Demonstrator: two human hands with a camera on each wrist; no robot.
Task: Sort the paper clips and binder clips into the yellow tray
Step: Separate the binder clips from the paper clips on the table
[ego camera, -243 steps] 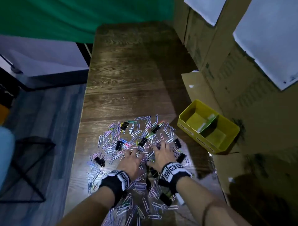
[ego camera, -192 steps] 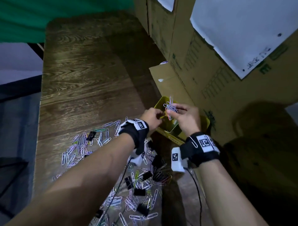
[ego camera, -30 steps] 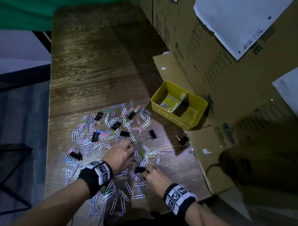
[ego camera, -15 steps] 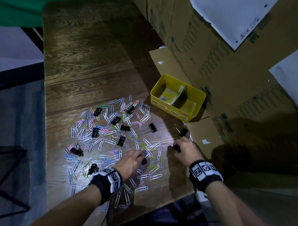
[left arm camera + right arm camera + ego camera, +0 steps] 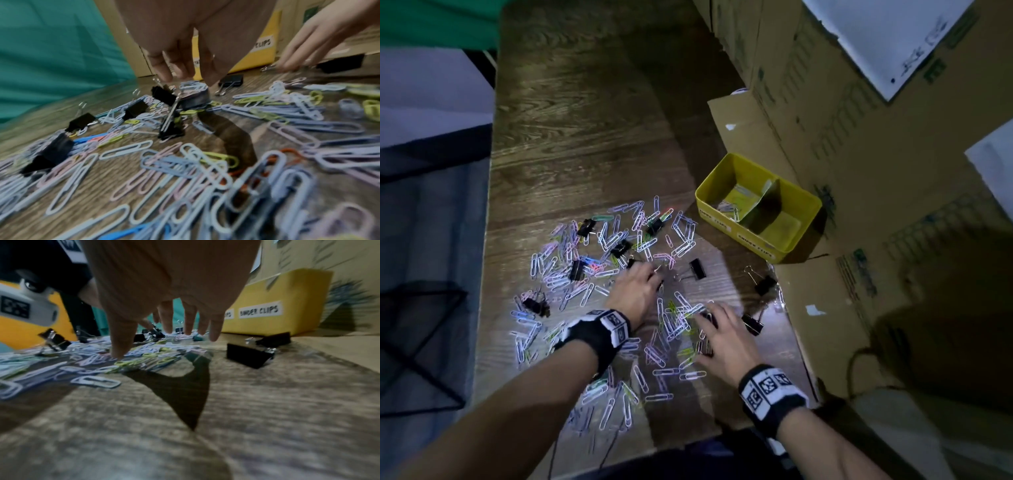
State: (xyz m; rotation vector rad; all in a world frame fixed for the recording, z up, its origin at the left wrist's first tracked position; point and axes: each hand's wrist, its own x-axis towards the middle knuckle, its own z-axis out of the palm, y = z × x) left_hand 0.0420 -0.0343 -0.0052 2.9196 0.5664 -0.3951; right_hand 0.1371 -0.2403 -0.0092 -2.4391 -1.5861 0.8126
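Coloured paper clips [image 5: 599,274] and black binder clips [image 5: 697,269] lie scattered on the wooden table [image 5: 585,137]. The yellow tray [image 5: 736,230] stands at the right; its left compartment holds several paper clips and the right one looks bare. A label on the tray [image 5: 298,293] reads BINDER CLIPS. My left hand [image 5: 654,275] reaches into the middle of the pile, and its straight fingers [image 5: 162,71] hang just over a binder clip [image 5: 164,95]. My right hand [image 5: 705,318] lies spread on the paper clips, its thumb [image 5: 120,347] touching them. Neither hand holds anything that I can see.
Cardboard boxes [image 5: 859,171] wall off the right side, with a flat flap [image 5: 825,325] beside the table's edge. Two binder clips [image 5: 765,284] [image 5: 751,323] lie near that flap. The far half of the table holds no clips. The floor drops off at the left.
My right hand has moved left from the binder clip near the cardboard flap onto the paper clips. My left hand has reached farther up into the pile.
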